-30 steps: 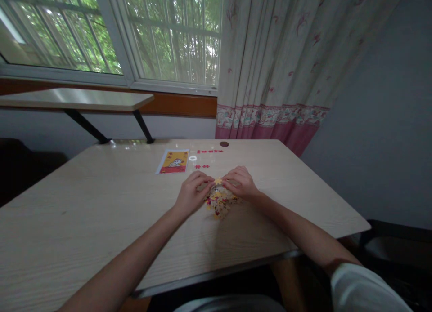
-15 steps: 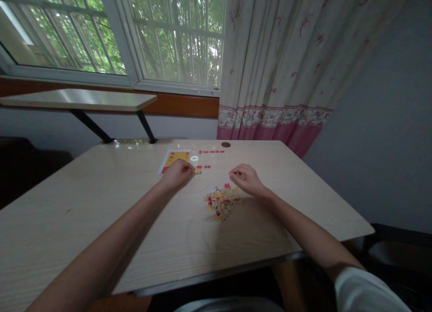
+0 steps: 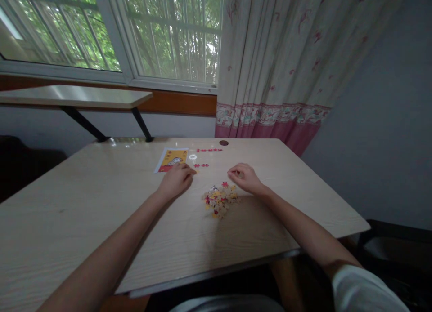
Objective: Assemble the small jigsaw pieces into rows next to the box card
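Card (image 3: 171, 155) lies flat just beyond the left grip (image 3: 175, 179), whose fingers cover its near right corner; its printed face is up, presumably so the picture can be looked at over the hand. At the tips of the left grip is a yellow piece (image 3: 195, 171), mostly hidden by the fingers. They are bent low over it, which would suit a thing so flat and small, but whether they pinch it or merely rest on it cannot be told.

Just past those fingertips sits a red pair (image 3: 201, 165), and farther off, a red row (image 3: 209, 150). Both are set apart from the mixed heap, likely sorted by colour, and spread sideways so that the shapes can be seen.

The right grip (image 3: 246, 178) hangs curled, thumb and forefinger bent toward each other in a loop; nothing shows between them, though whether the tips meet is too small to tell. The heap (image 3: 219, 202) lies on the surface (image 3: 286, 168) on the near side of both grips, between the forearms, probably for easy reach by either. A red piece (image 3: 225, 184) lies at its far edge, nearest the right grip.
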